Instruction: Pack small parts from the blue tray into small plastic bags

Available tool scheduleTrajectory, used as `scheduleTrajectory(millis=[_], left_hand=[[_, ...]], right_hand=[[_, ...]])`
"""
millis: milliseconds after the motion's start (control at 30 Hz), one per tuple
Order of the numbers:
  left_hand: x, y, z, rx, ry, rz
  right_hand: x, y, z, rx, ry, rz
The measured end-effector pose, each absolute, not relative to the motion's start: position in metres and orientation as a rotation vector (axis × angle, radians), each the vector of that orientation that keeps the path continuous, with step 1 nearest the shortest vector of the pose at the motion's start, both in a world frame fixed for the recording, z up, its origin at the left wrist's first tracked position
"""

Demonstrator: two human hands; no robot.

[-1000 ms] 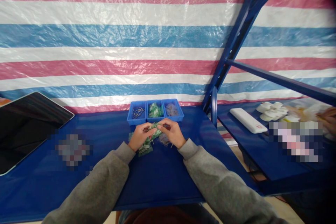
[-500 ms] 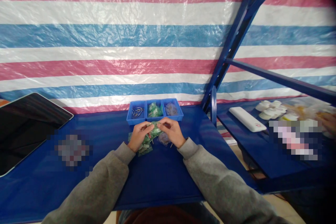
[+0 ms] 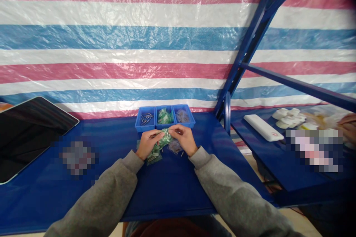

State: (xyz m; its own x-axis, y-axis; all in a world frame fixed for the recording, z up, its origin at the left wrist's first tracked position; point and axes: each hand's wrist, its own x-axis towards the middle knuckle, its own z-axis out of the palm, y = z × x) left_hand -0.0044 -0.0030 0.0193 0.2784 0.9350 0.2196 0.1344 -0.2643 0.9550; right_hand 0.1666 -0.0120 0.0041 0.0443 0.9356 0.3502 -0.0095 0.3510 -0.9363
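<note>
Both hands meet over the counter (image 3: 167, 189), working on a green packet (image 3: 166, 137) of thin, shiny film. The left hand (image 3: 146, 145), at the packet's 8 o'clock, has thumb and fingertips pinched together on its near-left edge. The right hand (image 3: 185, 140), at 3 o'clock, is closed on the opposite edge in a similar pinch. The packet appears to be raised a little above the counter between them; what it contains is too small to tell.

Taking that packet as the dial's centre, loose green packets (image 3: 154, 156) lie at 7 o'clock, partly under the left hand, and purplish clear packets (image 3: 174, 147) lie between 4 and 5, beside the right. Three blue trays stand in a row beyond: the left tray (image 3: 145, 128) at 10 with metal pins (image 3: 146, 119), the middle tray (image 3: 165, 126) at 12 with more green film, the right tray (image 3: 186, 124) at 1 with purplish film.

The step in hand looks like fine handling of the packet's upper edge. Any shift of grip seems to call for light fingertips, one side held while the other moves, since slack film could slip or crumple.

Farther off, a black-screened panel (image 3: 30, 142) lies at 9 o'clock and a white case (image 3: 263, 127) at 3, on a neighbouring surface.
</note>
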Motion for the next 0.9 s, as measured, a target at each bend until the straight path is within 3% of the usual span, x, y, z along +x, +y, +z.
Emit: scheduleTrajectory(millis=[633,900], left_hand=[[-0.0051,0.0006,0.0148,1.537,0.872,0.996],[-0.0078,0.0048,0.0144,1.520,0.942,1.119]], right_hand=[[0.1693,-0.0105,-0.0017,-0.996,-1.362,0.926],[0.1705,-0.0091,0.0006,-0.938,-1.450,0.979]])
